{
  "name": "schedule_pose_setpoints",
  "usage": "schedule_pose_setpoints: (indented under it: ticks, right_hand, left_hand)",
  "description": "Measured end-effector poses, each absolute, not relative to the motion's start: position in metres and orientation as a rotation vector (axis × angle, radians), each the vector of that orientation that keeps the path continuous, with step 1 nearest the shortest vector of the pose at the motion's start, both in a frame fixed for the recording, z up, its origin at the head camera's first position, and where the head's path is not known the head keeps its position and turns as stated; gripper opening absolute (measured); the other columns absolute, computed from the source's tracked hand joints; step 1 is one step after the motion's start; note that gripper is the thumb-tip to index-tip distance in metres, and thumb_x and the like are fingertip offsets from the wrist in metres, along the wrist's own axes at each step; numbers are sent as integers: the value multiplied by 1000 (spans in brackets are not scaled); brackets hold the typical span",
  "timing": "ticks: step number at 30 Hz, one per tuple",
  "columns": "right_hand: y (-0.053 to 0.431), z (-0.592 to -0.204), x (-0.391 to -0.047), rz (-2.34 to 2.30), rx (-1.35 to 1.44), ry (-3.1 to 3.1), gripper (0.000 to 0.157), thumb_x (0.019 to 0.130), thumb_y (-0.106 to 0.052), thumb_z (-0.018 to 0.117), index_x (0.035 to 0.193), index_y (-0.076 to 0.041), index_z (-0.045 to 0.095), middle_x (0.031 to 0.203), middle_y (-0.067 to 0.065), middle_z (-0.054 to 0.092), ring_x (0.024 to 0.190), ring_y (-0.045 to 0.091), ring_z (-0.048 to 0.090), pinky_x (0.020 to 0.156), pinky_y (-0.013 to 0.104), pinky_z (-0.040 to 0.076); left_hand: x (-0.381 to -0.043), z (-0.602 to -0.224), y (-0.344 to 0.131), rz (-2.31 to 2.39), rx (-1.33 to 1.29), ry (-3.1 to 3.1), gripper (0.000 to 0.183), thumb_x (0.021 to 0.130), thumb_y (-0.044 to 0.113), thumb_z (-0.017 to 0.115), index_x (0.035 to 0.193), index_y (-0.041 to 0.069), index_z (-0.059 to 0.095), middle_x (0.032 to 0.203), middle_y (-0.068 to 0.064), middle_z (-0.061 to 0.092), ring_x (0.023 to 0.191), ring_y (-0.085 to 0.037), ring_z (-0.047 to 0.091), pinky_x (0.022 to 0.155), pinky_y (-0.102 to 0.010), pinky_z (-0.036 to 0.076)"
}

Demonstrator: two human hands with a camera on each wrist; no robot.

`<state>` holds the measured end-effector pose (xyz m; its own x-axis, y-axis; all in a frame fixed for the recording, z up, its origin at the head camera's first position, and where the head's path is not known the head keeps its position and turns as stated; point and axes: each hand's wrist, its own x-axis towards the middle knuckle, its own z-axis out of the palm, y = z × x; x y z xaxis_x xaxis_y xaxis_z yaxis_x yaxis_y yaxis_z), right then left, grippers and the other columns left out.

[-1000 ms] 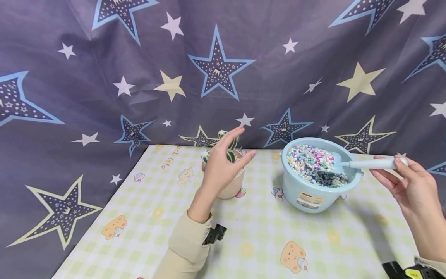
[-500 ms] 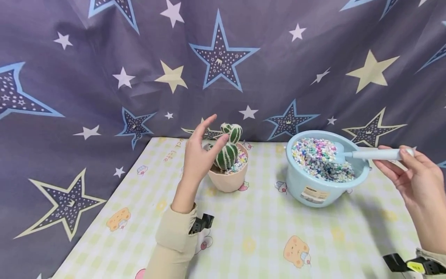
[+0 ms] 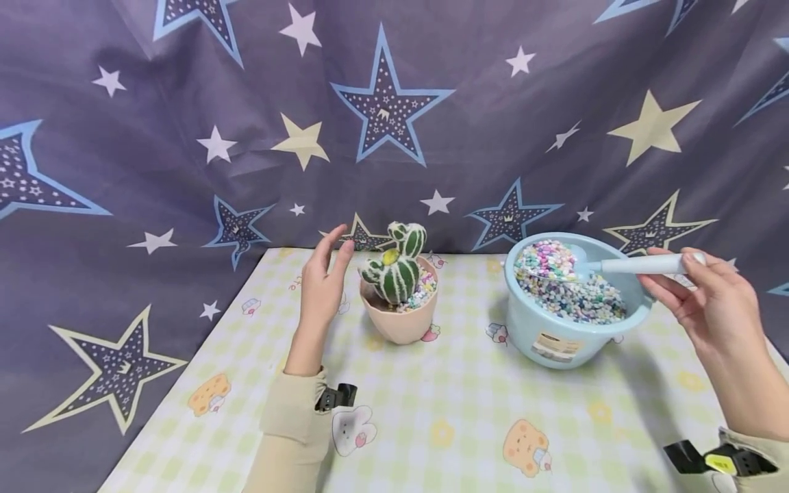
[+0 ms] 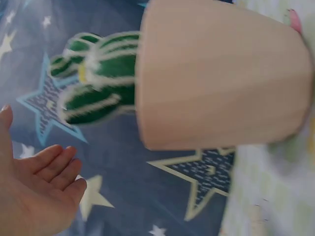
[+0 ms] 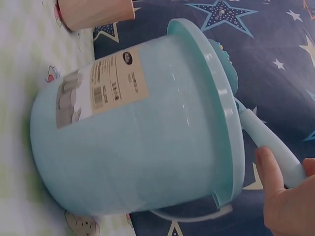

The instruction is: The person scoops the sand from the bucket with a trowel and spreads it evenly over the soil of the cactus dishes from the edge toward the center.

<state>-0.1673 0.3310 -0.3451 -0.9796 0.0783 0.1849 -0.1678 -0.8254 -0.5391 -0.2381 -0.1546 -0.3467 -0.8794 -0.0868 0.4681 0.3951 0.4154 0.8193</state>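
Note:
My right hand (image 3: 718, 308) holds the handle of a light blue scoop (image 3: 637, 266), thumb on top and fingers beneath. The scoop's bowl is heaped with multicoloured pebbles (image 3: 547, 259) and hangs over the light blue bucket (image 3: 524, 332). More pebbles fill part of the bucket. Left of it stands a pink plant pot (image 3: 403, 325) with a green, white-striped cactus (image 3: 397, 282) and some pebbles on its right side; dark bare bottom shows at its left. My left hand (image 3: 320, 294) is held beside the pot, empty; in the left wrist view its fingers (image 4: 59, 169) are extended, apart from the cactus.
A green-checked cloth (image 3: 456, 397) with cartoon prints covers the table. A dark curtain (image 3: 462, 157) with stars hangs right behind it. The bucket's thin handle (image 5: 192, 216) hangs down at its side. Between pot and bucket lies a strip of tablecloth.
My left hand has moved left, from in front of the cactus to beside the pot, uncovering the plant. My right hand has shifted the loaded scoop slightly left over the bucket.

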Motion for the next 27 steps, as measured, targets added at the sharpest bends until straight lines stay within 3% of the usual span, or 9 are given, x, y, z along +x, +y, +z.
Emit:
schedule_pose_setpoints:
  ticks: [12,22,27]
  right_hand:
    - [314,-340,-177,2909,251,-909,23,105,2,37,100,7,59,105,28,73,93,44,73,78,51,61]
    - [301,-338,-186,3003,285,-909,20,105,2,36,102,7,55,110,28,71,96,45,72,81,52,60]
    - [287,-337,-191,3021,228,-1026,17,105,-1,39,107,3,55,108,27,73,95,42,73,82,48,61]
  left_hand:
    - [-258,-389,-170,-1616,-255,-2379,48,105,26,51,147,5,46,154,-13,47,147,-27,40,125,-39,28]
    - [-268,-401,-171,-1736,-343,-2478,47,104,13,49,149,1,42,156,-17,42,145,-31,41,120,-45,35]
    - [-265,-411,-176,-1869,-405,-2539,61,99,13,57,153,0,33,161,-19,32,153,-33,25,127,-44,21]
